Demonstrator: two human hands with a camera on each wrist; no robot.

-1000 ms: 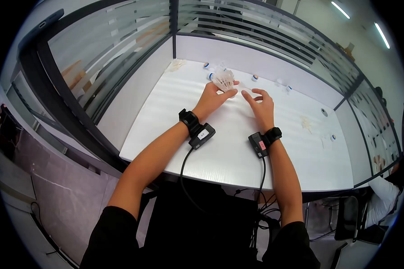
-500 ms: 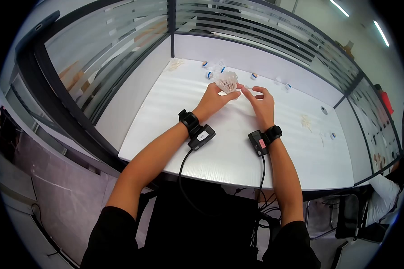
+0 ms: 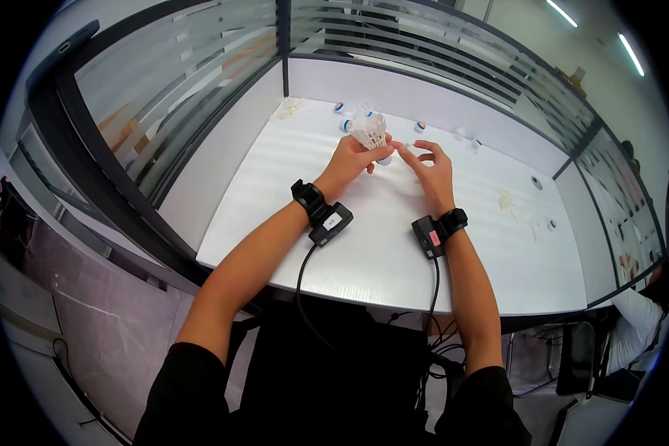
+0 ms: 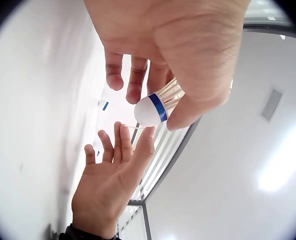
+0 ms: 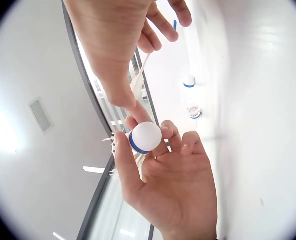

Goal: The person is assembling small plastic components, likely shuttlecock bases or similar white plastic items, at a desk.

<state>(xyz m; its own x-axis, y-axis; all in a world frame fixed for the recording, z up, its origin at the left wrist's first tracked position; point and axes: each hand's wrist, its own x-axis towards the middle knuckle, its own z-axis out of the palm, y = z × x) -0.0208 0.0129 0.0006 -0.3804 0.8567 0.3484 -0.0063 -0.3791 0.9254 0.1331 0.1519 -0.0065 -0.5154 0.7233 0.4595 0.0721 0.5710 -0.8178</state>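
My left hand (image 3: pixel 343 167) holds a white feather shuttlecock (image 3: pixel 369 132) above the white table, its feathers pointing up and away. In the left wrist view the shuttlecock's white cork base (image 4: pixel 147 111) with a blue band sits between thumb and fingers. To its right, my right hand (image 3: pixel 435 175) pinches a thin white feather (image 5: pixel 137 82) between thumb and forefinger, the other fingers loosely spread. The right fingertips are close beside the cork in the left wrist view.
Cork ends and worn shuttlecocks stand along the back, among them an orange-and-blue banded cork (image 3: pixel 420 126). Loose feathers lie in a heap (image 3: pixel 507 202) at right and another pile (image 3: pixel 291 108) at back left. A low partition (image 3: pixel 424 100) encloses the table (image 3: pixel 379 260).
My left hand has turned the shuttlecock, so its cork base now shows below the fingers. The right hand has moved only slightly, staying close to the left fingers.
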